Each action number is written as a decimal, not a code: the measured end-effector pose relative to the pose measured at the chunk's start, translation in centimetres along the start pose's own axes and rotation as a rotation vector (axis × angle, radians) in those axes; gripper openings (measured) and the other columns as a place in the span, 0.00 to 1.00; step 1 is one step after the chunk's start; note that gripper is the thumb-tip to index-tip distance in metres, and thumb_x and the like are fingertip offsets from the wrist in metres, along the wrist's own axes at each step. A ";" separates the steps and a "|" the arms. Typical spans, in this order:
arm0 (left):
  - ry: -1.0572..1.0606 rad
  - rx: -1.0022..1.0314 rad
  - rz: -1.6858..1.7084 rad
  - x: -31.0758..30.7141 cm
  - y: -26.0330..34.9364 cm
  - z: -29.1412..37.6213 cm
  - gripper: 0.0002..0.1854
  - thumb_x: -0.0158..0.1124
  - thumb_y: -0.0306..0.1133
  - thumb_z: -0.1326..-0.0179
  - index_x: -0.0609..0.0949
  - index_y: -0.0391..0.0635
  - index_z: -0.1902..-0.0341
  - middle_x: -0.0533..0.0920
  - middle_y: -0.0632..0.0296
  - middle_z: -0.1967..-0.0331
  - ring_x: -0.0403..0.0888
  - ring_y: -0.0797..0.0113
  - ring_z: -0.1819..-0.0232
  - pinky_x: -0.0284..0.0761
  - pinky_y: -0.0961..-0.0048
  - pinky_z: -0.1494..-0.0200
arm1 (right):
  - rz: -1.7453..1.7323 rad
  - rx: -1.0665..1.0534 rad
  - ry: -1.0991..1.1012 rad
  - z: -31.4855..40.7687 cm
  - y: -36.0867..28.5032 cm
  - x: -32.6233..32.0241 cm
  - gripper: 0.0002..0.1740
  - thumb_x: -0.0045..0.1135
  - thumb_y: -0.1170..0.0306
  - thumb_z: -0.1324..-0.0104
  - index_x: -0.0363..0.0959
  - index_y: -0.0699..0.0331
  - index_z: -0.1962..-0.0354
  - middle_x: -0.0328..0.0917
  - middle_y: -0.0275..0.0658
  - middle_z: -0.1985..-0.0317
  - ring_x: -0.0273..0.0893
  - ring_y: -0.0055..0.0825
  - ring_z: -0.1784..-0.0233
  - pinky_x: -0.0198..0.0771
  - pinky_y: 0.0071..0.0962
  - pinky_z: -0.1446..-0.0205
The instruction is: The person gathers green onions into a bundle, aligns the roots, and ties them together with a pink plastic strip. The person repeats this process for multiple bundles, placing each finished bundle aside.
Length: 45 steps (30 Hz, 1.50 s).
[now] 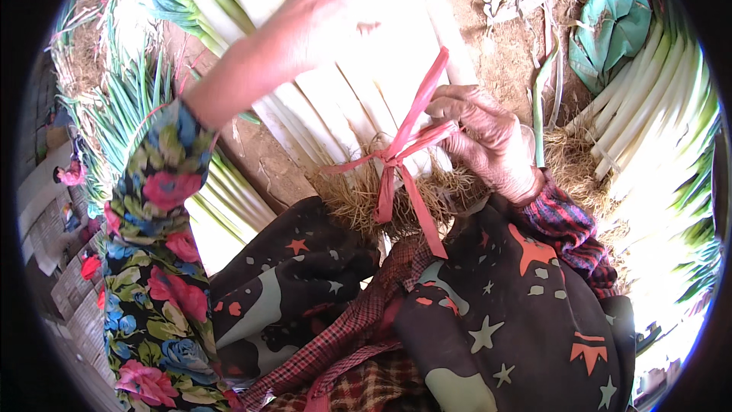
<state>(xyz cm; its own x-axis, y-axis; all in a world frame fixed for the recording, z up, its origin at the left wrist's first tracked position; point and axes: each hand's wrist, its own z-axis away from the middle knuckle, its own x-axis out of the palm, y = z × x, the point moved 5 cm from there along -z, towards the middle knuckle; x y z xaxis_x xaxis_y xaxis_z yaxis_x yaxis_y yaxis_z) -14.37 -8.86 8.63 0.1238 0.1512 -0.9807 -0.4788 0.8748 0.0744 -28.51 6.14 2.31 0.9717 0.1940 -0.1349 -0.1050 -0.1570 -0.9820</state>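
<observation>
A bundle of long white-stemmed green onions [337, 106] lies before me, its brown roots [354, 200] towards my lap. Pink ribbon [413, 88] is knotted around its root end, with loose tails hanging over the roots. My right hand [477, 131] pinches a looped end of the ribbon between thumb and fingers, at the right side of the bundle. Over the upper stems reaches my left hand [337, 11], its fingers partly washed out by glare. Whether it touches the stems or holds anything cannot be told.
More green onions [646, 86] are heaped at the right beside a green plastic sheet [612, 28]. Other onion bunches [143, 86] lie at the left. Dry leaf scraps [503, 6] litter the bare soil. People in bright clothes appear small at the far left.
</observation>
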 end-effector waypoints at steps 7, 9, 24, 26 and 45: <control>-0.061 0.003 0.360 0.1 6.6 4.3 0.43 0.77 0.52 0.61 0.72 0.39 0.44 0.66 0.44 0.36 0.59 0.45 0.30 0.51 0.51 0.28 | 0.349 -0.232 -0.114 0.1 -1.1 -0.9 0.21 0.64 0.73 0.45 0.75 0.68 0.52 0.75 0.45 0.53 0.78 0.40 0.52 0.78 0.33 0.51; -0.021 0.014 0.402 -0.2 7.1 4.3 0.39 0.77 0.48 0.62 0.72 0.40 0.47 0.66 0.46 0.37 0.59 0.46 0.30 0.51 0.52 0.29 | 0.385 -0.323 -0.158 -0.5 -1.2 -0.9 0.23 0.64 0.71 0.46 0.74 0.68 0.51 0.75 0.45 0.52 0.79 0.40 0.52 0.78 0.33 0.52; 0.096 -0.050 0.461 0.7 6.8 4.1 0.26 0.62 0.29 0.55 0.71 0.33 0.49 0.70 0.44 0.42 0.63 0.47 0.34 0.55 0.53 0.30 | 0.619 -0.494 -0.044 -2.0 -1.7 1.1 0.21 0.68 0.69 0.51 0.72 0.71 0.62 0.73 0.44 0.65 0.78 0.38 0.68 0.77 0.30 0.71; 0.098 -0.055 0.473 0.6 6.8 4.1 0.25 0.61 0.28 0.55 0.72 0.34 0.49 0.70 0.44 0.42 0.63 0.47 0.34 0.55 0.53 0.30 | 0.611 -0.450 -0.068 -1.9 -1.8 0.6 0.17 0.68 0.70 0.46 0.74 0.70 0.62 0.76 0.45 0.63 0.80 0.36 0.66 0.79 0.29 0.68; 0.041 -0.072 0.490 0.2 6.8 4.1 0.20 0.63 0.30 0.54 0.75 0.40 0.55 0.70 0.45 0.40 0.62 0.47 0.31 0.55 0.55 0.31 | 0.529 -0.264 -0.145 -0.1 0.7 -1.5 0.15 0.59 0.71 0.42 0.75 0.69 0.58 0.74 0.43 0.70 0.78 0.40 0.68 0.76 0.34 0.68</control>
<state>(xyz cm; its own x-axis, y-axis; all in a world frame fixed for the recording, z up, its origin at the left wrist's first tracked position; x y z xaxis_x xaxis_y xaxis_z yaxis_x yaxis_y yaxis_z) -14.06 -0.95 9.69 -0.1643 0.5172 -0.8399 -0.5313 0.6710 0.5172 -30.06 5.67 1.87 0.7614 0.1511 -0.6305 -0.4916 -0.4995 -0.7134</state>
